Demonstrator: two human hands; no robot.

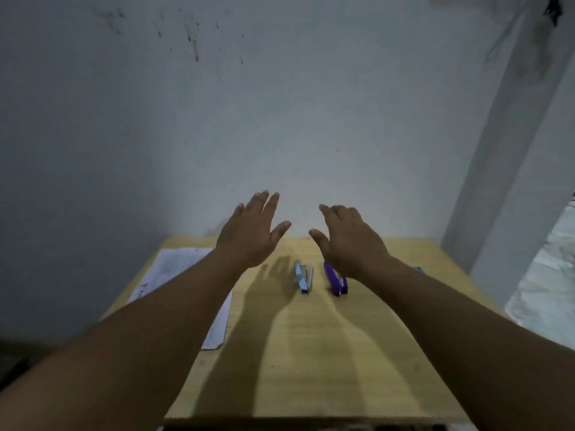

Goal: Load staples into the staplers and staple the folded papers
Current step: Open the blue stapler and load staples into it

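Pale wood grain runs the length of the table [311,353], and here I am with both arms stretched out over it. My left hand [249,234] is spread flat, fingers fanned, holding nothing — my right hand [351,241] is loose and half-curled, palm down, empty too. They hang above the far edge, clear of everything, which reads to me as a starting pose before I pick anything. Below them lie the two staplers side by side: the light blue stapler [304,279], slim with a metal strip along it, and the purple stapler [336,279], glossy plastic, partly under my right wrist. Both lie lengthwise toward me, easy to grab. The papers [174,265] sit flat on the left, printed, partly under my left forearm. Staples — I can't spot them. Something small and teal [418,269] peeks out past my right arm.
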